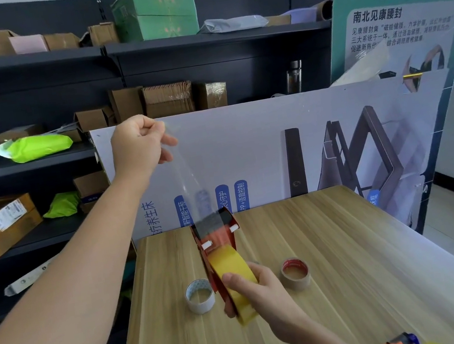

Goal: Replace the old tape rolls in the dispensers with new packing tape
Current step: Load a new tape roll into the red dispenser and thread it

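A red tape dispenser [217,238] is held above the wooden table [344,287], loaded with a yellowish roll of packing tape [230,264]. My right hand [257,289] grips the roll and dispenser from below. My left hand [137,144] is raised high and pinches the free end of a clear tape strip [187,175] stretched up from the dispenser's front. On the table lie two nearly spent rolls: a white-cored one [200,296] to the left and a red-cored one [295,273] to the right.
An orange and blue dispenser [401,343] peeks in at the table's near right edge. A printed poster board [305,143] stands along the table's far edge. Dark shelving [39,173] with cardboard boxes and green bags fills the left and back.
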